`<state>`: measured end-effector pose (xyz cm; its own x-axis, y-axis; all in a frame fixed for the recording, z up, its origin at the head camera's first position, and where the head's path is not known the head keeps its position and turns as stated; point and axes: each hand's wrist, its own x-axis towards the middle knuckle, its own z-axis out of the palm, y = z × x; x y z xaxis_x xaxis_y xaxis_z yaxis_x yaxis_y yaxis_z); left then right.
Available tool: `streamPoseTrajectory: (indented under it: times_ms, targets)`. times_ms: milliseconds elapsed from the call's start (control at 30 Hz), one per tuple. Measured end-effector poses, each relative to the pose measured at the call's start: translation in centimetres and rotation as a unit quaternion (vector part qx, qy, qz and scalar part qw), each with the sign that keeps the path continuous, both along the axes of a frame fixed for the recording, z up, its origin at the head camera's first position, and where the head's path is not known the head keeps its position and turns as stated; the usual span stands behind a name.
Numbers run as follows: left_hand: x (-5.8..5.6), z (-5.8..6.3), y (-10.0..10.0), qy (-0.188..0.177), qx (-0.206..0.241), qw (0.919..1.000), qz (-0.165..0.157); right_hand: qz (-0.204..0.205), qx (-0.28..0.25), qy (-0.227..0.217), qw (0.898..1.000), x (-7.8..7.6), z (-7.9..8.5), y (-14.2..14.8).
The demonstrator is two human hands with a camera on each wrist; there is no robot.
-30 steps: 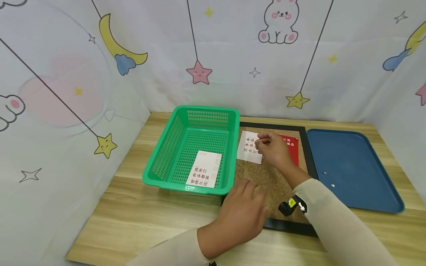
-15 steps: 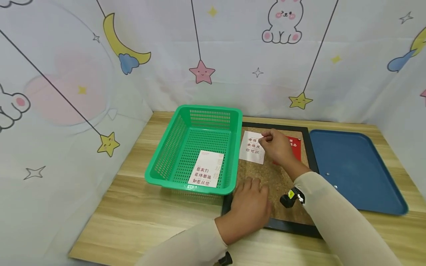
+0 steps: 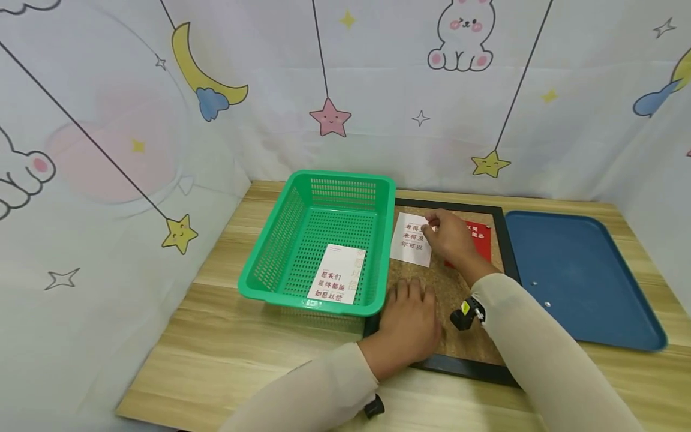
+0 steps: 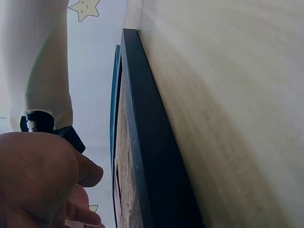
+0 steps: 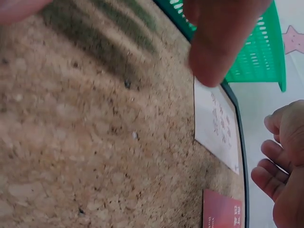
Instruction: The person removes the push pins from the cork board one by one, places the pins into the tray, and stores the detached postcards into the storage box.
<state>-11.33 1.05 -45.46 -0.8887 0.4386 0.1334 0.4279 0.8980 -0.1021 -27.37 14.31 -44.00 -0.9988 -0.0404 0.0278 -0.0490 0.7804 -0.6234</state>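
White rectangular printed paper card [image 3: 408, 241]: lies flat at 11 o'clock on the black-framed brown cork board [image 3: 450, 291], just beside the green perforated plastic basket [image 3: 393, 240] at 9 o'clock.

Hands: apart. Right hand [image 3: 452, 239] at the card's 2 o'clock corner, fingers bent; whether they pinch anything cannot be told. Left hand [image 3: 411, 324] at the board's 7 o'clock, fingers extended, gripping nothing visible.

Handling, as judged: very light, fairly stiff yet creasable, smooth enough to slide under a fingertip. Recommended hold: lift the 6 o'clock edge with a nail, then pinch both side edges; avoid pressing mid-face.
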Motion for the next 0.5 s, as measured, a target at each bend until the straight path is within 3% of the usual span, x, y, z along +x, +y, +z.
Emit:
streamPoseTrajectory:
  times_ms: [500]
  targets:
    - [-1.3, 0.4, 1.4, -0.068, -0.042, 0.9957, 0.047, 0.059, 0.097, 0.003, 0.994, -1.1, -1.3, 1.4]
